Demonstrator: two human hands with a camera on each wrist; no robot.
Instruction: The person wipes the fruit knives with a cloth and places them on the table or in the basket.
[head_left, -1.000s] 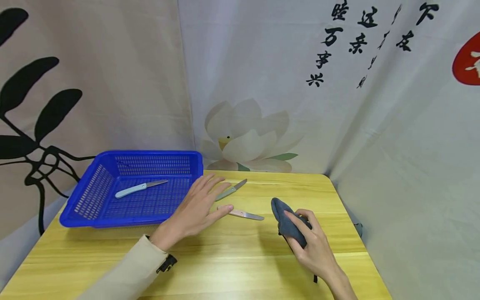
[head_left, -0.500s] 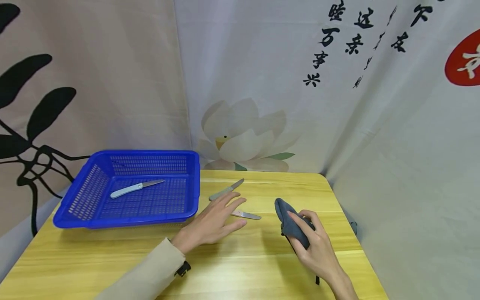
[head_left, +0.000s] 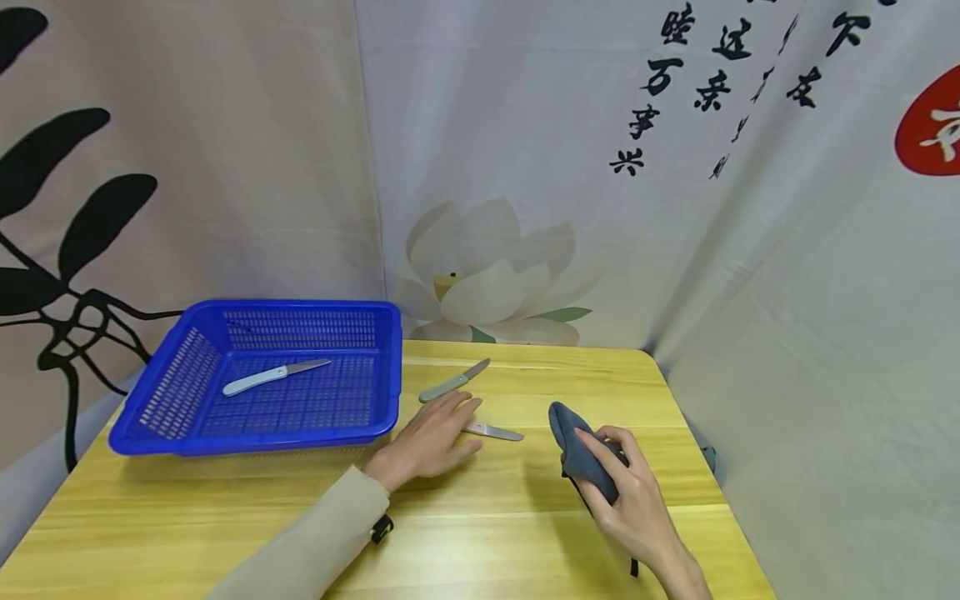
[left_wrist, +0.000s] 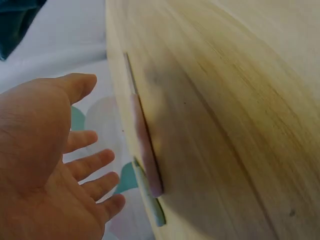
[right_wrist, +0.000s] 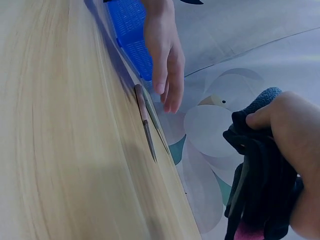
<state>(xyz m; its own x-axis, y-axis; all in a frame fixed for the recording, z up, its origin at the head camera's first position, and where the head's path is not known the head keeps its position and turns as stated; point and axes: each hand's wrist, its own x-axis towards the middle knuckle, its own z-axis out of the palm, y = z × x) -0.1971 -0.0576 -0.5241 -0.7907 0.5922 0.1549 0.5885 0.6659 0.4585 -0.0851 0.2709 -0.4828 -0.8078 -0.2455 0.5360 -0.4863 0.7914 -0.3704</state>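
My left hand (head_left: 431, 437) hovers low over a pink-handled knife (head_left: 498, 432) on the table, its fingers spread. In the left wrist view, a gap shows between the fingers and the pink handle (left_wrist: 143, 142). Just behind that knife lies a second one with a pale green handle (head_left: 452, 383). My right hand (head_left: 637, 496) grips a folded dark grey-blue cloth (head_left: 581, 458) above the table at the right. A bit of pink shows at the cloth's lower edge (right_wrist: 250, 233) in the right wrist view. A third knife, light blue-handled (head_left: 270, 377), lies in the blue basket (head_left: 255, 447).
The blue plastic basket stands at the back left of the wooden table (head_left: 480, 550). Printed fabric curtains (head_left: 517, 150) rise behind the table and along its right side. The table's right edge runs close beyond my right hand.
My left hand has moved right and nearer from beside the basket, then sunk lower over the pink-handled knife. My right hand keeps its grip on the cloth, nearly still.
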